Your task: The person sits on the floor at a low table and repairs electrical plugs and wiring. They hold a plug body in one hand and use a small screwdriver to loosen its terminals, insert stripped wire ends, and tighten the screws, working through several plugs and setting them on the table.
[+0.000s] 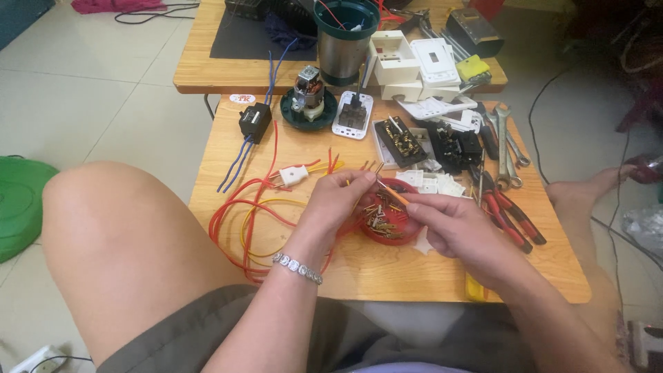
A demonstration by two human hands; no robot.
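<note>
My left hand (pixel 338 204) pinches a small brass part at its fingertips, just above a round red dish (pixel 390 237) full of several brass screws and terminals. My right hand (pixel 452 231) holds a thin orange-handled screwdriver (pixel 394 194), whose tip points at the part in my left hand. Both hands hover over the front of a low wooden table (pixel 359 269). A silver bracelet (pixel 298 266) is on my left wrist.
Red and yellow wires (pixel 242 214) loop at the left with a white connector (pixel 293 175). Opened switch plates (pixel 400 141), spanners (pixel 507 148) and red-handled pliers (pixel 511 214) lie to the right. A small motor (pixel 308 97), black box (pixel 255 121) and metal cylinder (pixel 343 45) stand behind. My bare knee (pixel 117 242) rises at left.
</note>
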